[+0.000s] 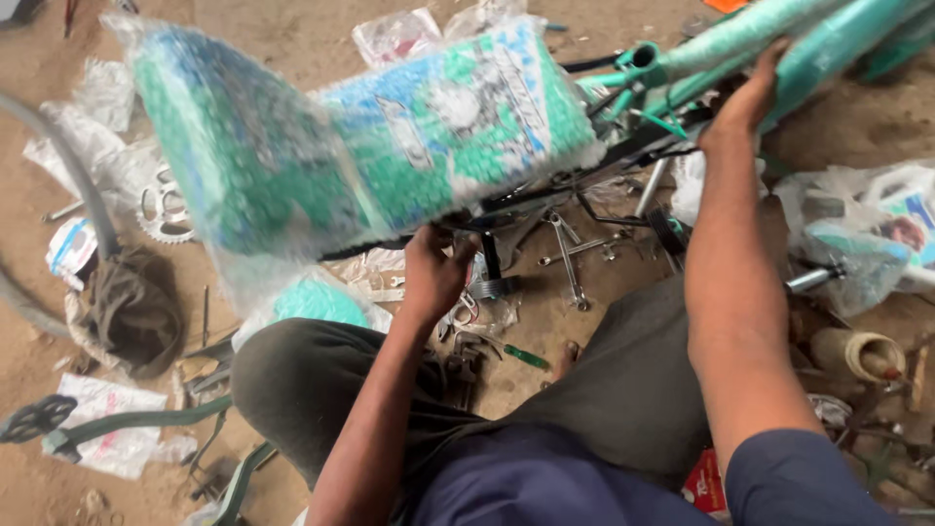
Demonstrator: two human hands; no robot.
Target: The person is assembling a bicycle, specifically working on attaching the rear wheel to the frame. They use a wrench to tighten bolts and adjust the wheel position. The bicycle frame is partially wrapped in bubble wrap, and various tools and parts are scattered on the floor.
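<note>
Overhead, bubble-wrapped green saddle

Left hand under bubble-wrapped bicycle saddle, fingers curled at its underside by springs and black rails. Right hand gripping teal bicycle frame tube, also wrapped. Person seated on dirt floor, knees apart. Chainring left, near brown rag. Spanners between knees. Plastic bags right.

teal-and-blue patterned wrapped seat, teal bicycle frame, grey trousers
</note>
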